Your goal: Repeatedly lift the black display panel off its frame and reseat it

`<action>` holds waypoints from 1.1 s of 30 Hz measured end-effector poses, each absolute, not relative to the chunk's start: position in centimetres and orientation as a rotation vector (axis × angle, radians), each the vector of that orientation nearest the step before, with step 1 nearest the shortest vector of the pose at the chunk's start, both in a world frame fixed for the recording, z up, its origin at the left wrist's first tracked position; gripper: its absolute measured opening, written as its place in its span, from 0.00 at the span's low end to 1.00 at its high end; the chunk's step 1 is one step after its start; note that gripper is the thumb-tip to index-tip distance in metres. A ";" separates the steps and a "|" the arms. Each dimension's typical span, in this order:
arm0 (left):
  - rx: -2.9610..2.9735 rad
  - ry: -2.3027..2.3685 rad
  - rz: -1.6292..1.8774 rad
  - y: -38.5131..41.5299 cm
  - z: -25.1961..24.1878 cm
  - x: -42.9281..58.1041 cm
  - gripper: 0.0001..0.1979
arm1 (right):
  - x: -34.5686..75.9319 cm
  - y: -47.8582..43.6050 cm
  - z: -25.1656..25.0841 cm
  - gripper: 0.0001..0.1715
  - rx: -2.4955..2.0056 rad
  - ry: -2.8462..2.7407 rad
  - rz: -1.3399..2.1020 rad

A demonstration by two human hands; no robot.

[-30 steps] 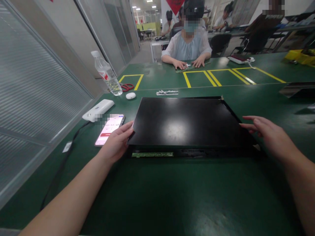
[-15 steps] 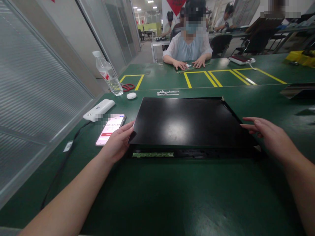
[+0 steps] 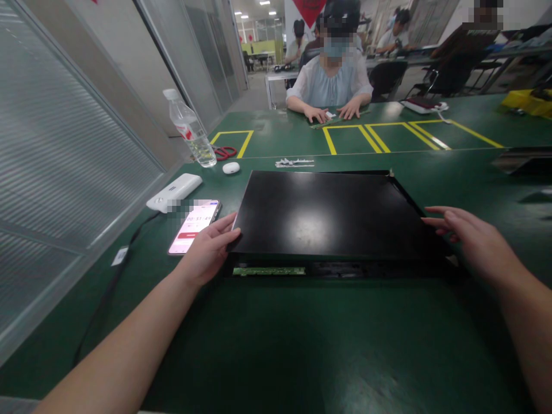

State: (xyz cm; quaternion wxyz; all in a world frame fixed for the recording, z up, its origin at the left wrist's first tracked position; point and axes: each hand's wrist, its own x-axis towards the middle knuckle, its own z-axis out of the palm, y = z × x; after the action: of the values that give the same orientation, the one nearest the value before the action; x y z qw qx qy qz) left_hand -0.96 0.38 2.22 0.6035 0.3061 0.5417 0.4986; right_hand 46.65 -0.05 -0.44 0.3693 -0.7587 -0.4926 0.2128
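A glossy black display panel (image 3: 319, 213) lies on a black frame (image 3: 371, 269), its front edge a little above the frame's front strip. A green circuit board (image 3: 269, 271) shows along that strip. My left hand (image 3: 207, 248) grips the panel's left edge near the front corner, thumb on top and fingers beneath, partly hidden. At the right edge, my right hand (image 3: 470, 233) has its fingers stretched toward the panel and frame. Its fingertips reach the edge; whether they press on it I cannot tell.
Left of the panel lie a phone (image 3: 194, 228), a white power bank (image 3: 173, 192) with a black cable, a white earbud case (image 3: 231, 168), red scissors (image 3: 225, 153) and a water bottle (image 3: 192, 131). Beyond are pale strips (image 3: 295, 163). A co-worker (image 3: 332, 80) sits opposite, hands on the table.
My left thumb has come over onto the panel's top at the left corner. The right hand stays in almost the same place.
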 end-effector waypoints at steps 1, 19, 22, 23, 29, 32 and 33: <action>0.713 1.252 1.151 0.4 2.2 -1.0 0.26 | 46.6 0.0 -0.5 0.31 -1.949 -1.265 0.550; 0.778 1.269 1.132 0.4 2.2 -1.0 0.29 | 46.8 -0.3 -0.2 0.34 -1.974 -1.313 0.512; 0.776 1.260 1.137 0.4 2.2 -1.0 0.28 | 46.6 -0.3 0.0 0.34 -1.992 -1.313 0.497; 0.775 1.257 1.137 0.4 2.2 -1.0 0.28 | 46.6 -0.3 0.0 0.34 -1.996 -1.315 0.495; 0.770 1.257 1.152 0.4 2.2 -0.8 0.30 | 46.8 -0.3 -0.1 0.35 -1.997 -1.338 0.498; 0.775 1.263 1.145 0.3 2.2 -0.8 0.30 | 46.9 -0.3 -0.2 0.35 -1.997 -1.347 0.501; 0.779 1.261 1.139 0.3 2.2 -0.8 0.30 | 46.9 -0.3 -0.2 0.35 -1.995 -1.351 0.497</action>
State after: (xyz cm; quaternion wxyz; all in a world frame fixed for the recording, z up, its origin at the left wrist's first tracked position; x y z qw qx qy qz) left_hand -0.78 0.25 2.24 0.5942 0.3352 0.5426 0.4900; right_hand 46.93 -0.33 -0.23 0.3343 -0.7642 -0.5176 0.1906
